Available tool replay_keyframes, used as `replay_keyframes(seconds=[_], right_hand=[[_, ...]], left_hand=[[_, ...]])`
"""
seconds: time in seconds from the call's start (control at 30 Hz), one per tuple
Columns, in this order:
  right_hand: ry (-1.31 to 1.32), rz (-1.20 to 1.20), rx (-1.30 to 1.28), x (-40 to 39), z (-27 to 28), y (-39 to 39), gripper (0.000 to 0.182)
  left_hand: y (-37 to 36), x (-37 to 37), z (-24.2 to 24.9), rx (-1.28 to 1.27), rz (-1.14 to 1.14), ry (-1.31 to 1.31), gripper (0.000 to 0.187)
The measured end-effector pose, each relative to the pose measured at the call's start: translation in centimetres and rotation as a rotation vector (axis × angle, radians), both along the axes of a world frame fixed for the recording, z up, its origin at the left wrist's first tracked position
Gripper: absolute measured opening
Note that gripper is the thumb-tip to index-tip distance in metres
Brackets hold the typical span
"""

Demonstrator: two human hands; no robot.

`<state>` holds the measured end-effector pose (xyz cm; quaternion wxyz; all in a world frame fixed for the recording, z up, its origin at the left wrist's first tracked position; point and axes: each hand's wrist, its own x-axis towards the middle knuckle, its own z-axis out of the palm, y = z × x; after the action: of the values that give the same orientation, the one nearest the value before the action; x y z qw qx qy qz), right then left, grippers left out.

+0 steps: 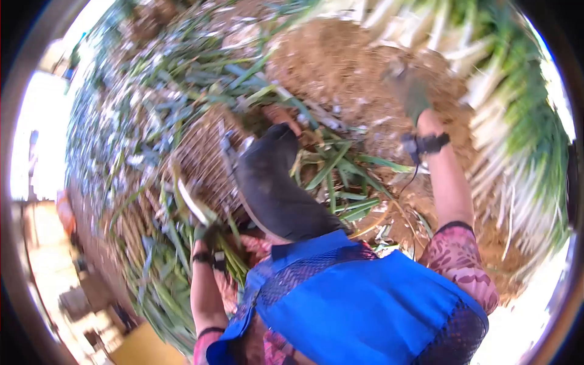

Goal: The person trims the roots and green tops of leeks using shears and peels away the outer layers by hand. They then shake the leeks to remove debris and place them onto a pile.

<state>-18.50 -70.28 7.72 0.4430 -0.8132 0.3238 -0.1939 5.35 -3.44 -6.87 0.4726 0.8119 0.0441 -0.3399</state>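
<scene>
L hand [208, 235], in a dark glove, is at left nr side; its grip looks closed round a white-stemmed leek [193, 203], fingers partly hidden. White stem points up-left, green leaves trail toward the person, w/ the leafy pile [161, 267] just beside. R hand [409, 88], in a greenish glove, is over bare soil [334, 67] at far right, well apart from L hand; motion blur, so can't tell if its grip is spread or pressed together.

Wrist strap [210, 260] on L arm; dark band [433, 144] on R wrist w/ a small device, thin cable hanging nr it. Row of leeks [493, 140] runs down the right side, white ends toward the soil, green tops outward. Dark-clad leg [274, 182] lies btwn the arms, loose cut leaves [340, 176] to its right, ribbed brown thing [204, 158] to its left; type unclear. Blue vest [365, 292] fills nr centre, patterned pink sleeve [465, 261] at nr right.
</scene>
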Motion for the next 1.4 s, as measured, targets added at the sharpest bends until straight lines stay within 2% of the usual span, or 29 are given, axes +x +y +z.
replay_keyframes(seconds=[0.03,0.07,0.1,0.13,0.17,0.2,0.27,0.33,0.37,0.43,0.5,0.6,0.67,0.7,0.77,0.8,0.87,0.9,0.97,1.0,1.03,1.07,1.2,1.27,1.3,1.4], right_hand=[[0.082,0.144,0.011,3.0,1.7,8.7,0.025],[0.029,0.361,-0.005,5.5,0.1,13.0,0.024],[-0.033,0.580,0.003,8.1,-1.6,17.4,0.024],[-0.244,0.721,-0.157,10.1,-5.2,21.5,0.032],[-0.070,0.741,0.304,11.4,-3.9,26.5,0.041],[0.077,0.788,0.527,12.5,-2.2,30.6,0.043],[0.098,0.911,0.305,15.9,-5.4,37.1,0.043],[0.254,0.925,0.508,19.0,-9.2,43.5,0.044],[0.265,1.115,0.491,19.7,-7.8,45.1,0.035],[-0.245,1.282,0.499,20.7,-10.3,49.9,0.031],[-0.591,1.179,0.734,21.6,-13.6,53.4,0.031],[-0.033,0.994,1.287,22.4,-8.0,52.4,0.024],[0.002,0.952,1.244,24.4,-7.8,52.3,0.021],[-0.153,0.995,1.037,26.6,-8.9,52.4,0.021],[-0.348,0.774,1.268,30.1,-10.7,52.7,0.026],[-0.405,0.740,1.051,30.8,-10.3,52.2,0.036],[-0.450,0.596,0.598,32.1,-9.2,51.2,0.057],[-0.364,0.605,0.648,33.7,-10.3,49.7,0.054],[-0.230,0.521,0.510,34.0,-7.3,48.0,0.051],[-0.183,0.428,0.324,32.3,-2.4,47.4,0.050],[-0.176,0.429,0.240,32.8,-1.4,46.5,0.047],[-0.034,0.426,0.075,33.4,-0.6,45.3,0.040],[-0.009,0.532,-0.791,38.7,-0.2,38.4,0.036],[-0.297,0.270,0.635,39.2,-0.5,36.2,0.036],[-0.328,0.196,0.734,39.3,-0.6,36.2,0.033],[-0.616,0.721,0.709,38.9,-0.8,33.8,0.032]], left_hand=[[-0.2,0.0,1.5,-0.036,0.024,-0.009,0.024],[0.0,0.2,2.8,-0.075,0.044,-0.020,0.018],[0.2,-0.1,4.5,-0.107,0.097,-0.114,0.021],[0.7,-0.3,5.7,-0.137,0.142,-0.206,0.026],[2.3,0.1,6.1,-0.294,0.270,-0.219,0.023],[2.9,-0.2,8.7,-0.328,0.332,-0.298,0.017],[3.8,-1.2,13.8,-0.358,0.437,-0.445,0.017],[8.8,-0.9,15.2,-0.277,0.414,-0.339,0.023],[10.6,-1.0,15.0,-0.277,0.411,-0.290,0.027],[10.9,-2.6,15.1,-0.228,0.416,-0.261,0.035],[9.8,-5.0,15.3,-0.205,0.368,-0.175,0.047],[8.4,-7.4,14.2,-0.328,0.142,0.007,0.061],[7.5,-9.1,13.7,-0.357,0.064,-0.018,0.062],[7.4,-9.5,13.4,-0.419,0.011,0.002,0.062],[6.9,-10.4,13.4,-0.476,0.008,0.112,0.061],[7.0,-10.7,13.5,-0.535,0.004,0.160,0.059],[7.2,-10.8,15.4,-0.492,-0.135,0.145,0.060],[7.4,-10.7,16.1,-0.468,-0.206,0.134,0.061],[7.9,-11.3,16.8,-0.480,-0.130,0.180,0.061],[8.1,-11.9,16.9,-0.486,-0.093,0.207,0.060],[8.5,-12.8,15.6,-0.534,0.004,0.190,0.051],[8.4,-12.9,15.7,-0.491,0.019,0.175,0.050],[7.8,-12.5,15.9,-0.399,0.049,0.071,0.047],[7.7,-12.5,15.8,-0.422,0.018,0.037,0.044],[7.7,-12.5,15.8,-0.449,-0.016,0.037,0.042],[8.5,-13.0,15.2,-0.462,-0.051,0.045,0.040]])
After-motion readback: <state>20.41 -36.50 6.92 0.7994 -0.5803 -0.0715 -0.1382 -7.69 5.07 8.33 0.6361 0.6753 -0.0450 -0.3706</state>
